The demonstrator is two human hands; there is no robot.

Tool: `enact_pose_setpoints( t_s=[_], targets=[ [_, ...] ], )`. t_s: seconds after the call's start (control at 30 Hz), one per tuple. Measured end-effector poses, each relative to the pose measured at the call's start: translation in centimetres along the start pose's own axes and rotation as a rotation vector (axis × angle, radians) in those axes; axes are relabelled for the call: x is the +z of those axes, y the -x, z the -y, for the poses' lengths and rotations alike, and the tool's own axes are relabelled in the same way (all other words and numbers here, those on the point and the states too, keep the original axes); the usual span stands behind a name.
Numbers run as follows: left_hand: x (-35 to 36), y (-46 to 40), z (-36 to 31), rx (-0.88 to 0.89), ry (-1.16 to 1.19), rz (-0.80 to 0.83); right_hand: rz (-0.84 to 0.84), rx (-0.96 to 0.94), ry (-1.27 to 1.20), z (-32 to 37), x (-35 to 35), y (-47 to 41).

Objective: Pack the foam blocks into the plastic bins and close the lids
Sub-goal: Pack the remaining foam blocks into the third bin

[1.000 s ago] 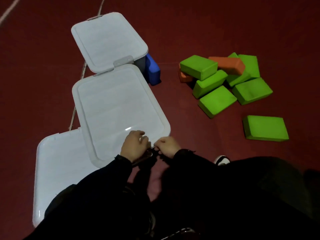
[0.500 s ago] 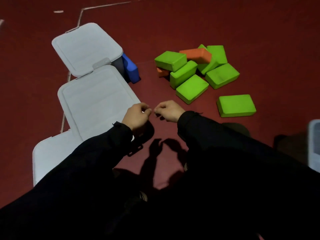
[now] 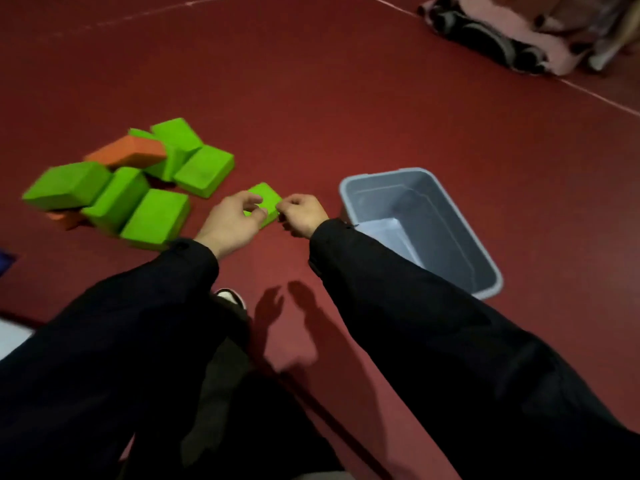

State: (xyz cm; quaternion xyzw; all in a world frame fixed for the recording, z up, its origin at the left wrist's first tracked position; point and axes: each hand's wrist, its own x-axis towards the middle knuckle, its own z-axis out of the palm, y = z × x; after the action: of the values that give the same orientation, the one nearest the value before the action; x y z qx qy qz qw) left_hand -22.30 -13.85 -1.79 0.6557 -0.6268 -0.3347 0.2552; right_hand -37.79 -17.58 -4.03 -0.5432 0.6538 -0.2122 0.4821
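A: Foam block (image 3: 265, 202), green, on the red floor (image 3: 346, 98), partly hidden behind both hands.

B: Hands?

A: Left hand (image 3: 232, 221) and right hand (image 3: 301, 214) hover close together, fingers curled (contact unclear: cannot tell). Gray bin (image 3: 450, 244), lidless, just right of them; block pile (image 3: 128, 188) left.

A dark red floor (image 3: 346, 98) has thin pale lines (image 3: 588, 88) on it. A pink, black and grey blanket (image 3: 502, 39) lies at its far right corner.
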Motion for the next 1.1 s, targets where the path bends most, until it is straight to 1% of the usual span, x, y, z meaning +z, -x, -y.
enact_pose_setpoints(
  t_s=[0.1, 0.17, 0.2, 0.23, 0.3, 0.33, 0.4, 0.43, 0.5, 0.53, 0.6, 0.63, 0.67, 0.7, 0.73, 0.8, 0.83, 0.9, 0.97, 1.0, 1.03, 1.1],
  targets=[
    [5.8, 0.7, -3.0, 0.075, -0.025, 0.175, -0.159, 0.220, -0.058, -8.0, -4.9, 0.6],
    [8.7, 1.2, -3.7, 0.111, -0.054, 0.276, -0.243, 0.356, -0.043, -12.0, -7.1, 2.1],
    [9.8, 1.4, -3.7, 0.118, -0.074, 0.313, -0.313, 0.430, -0.068, -13.8, -7.9, 2.8],
    [10.6, 1.5, -3.7, 0.116, -0.086, 0.340, -0.404, 0.514, -0.108, -15.6, -8.4, 3.1],
    [11.7, 1.8, -3.5, 0.092, -0.090, 0.367, -0.585, 0.710, -0.105, -18.5, -9.1, 4.3],
    [11.9, 1.9, -3.3, 0.078, -0.094, 0.374, -0.627, 0.779, -0.102, -19.6, -9.2, 5.1],
    [12.0, 1.9, -2.9, 0.049, -0.110, 0.388, -0.741, 0.844, -0.201, -24.3, -9.5, 5.0],
    [11.9, 1.8, -2.6, 0.030, -0.111, 0.393, -0.699, 0.833, -0.322, -27.1, -9.2, 4.5],
    [11.6, 1.7, -1.8, -0.012, -0.089, 0.400, -0.461, 0.848, -0.541, -31.5, -8.7, 3.2],
    [11.4, 1.6, -1.5, -0.027, -0.081, 0.397, -0.412, 0.823, -0.670, -31.8, -8.4, 3.4],
    [10.9, 1.8, -0.7, -0.054, -0.083, 0.396, -0.437, 0.826, -0.969, -29.7, -8.0, 4.6],
    [10.6, 2.0, -0.3, -0.069, -0.094, 0.399, -0.496, 0.791, -1.015, -28.7, -7.5, 5.0],
    [10.3, 2.1, 0.1, -0.083, -0.108, 0.399, -0.547, 0.777, -1.003, -28.5, -7.3, 5.3],
    [10.0, 2.1, 0.5, -0.097, -0.116, 0.395, -0.554, 0.745, -1.083, -29.5, -7.6, 4.7],
    [9.8, 2.2, 0.8, -0.113, -0.121, 0.396, -0.522, 0.735, -1.130, -31.3, -7.7, 3.6],
    [9.5, 2.3, 1.3, -0.138, -0.132, 0.390, -0.517, 0.791, -1.058, -35.8, -7.6, -0.3],
    [9.2, 2.3, 1.5, -0.148, -0.141, 0.378, -0.472, 0.811, -1.080, -35.7, -7.6, -1.2],
    [9.2, 2.2, 1.7, -0.166, -0.152, 0.357, -0.520, 0.746, -1.118, -32.3, -7.9, -1.4],
    [8.6, 2.3, 1.6, -0.204, -0.130, 0.331, -0.543, 0.651, -1.161, -25.0, -7.9, 0.9],
    [8.2, 2.4, 1.7, -0.229, -0.115, 0.318, -0.561, 0.618, -1.199, -23.3, -7.8, 1.5],
    [7.7, 2.5, 1.7, -0.251, -0.104, 0.301, -0.554, 0.581, -1.250, -22.3, -7.5, 1.8],
    [6.5, 2.6, 2.0, -0.312, -0.079, 0.254, -0.495, 0.535, -1.264, -20.1, -6.4, 2.7]
  ],
)
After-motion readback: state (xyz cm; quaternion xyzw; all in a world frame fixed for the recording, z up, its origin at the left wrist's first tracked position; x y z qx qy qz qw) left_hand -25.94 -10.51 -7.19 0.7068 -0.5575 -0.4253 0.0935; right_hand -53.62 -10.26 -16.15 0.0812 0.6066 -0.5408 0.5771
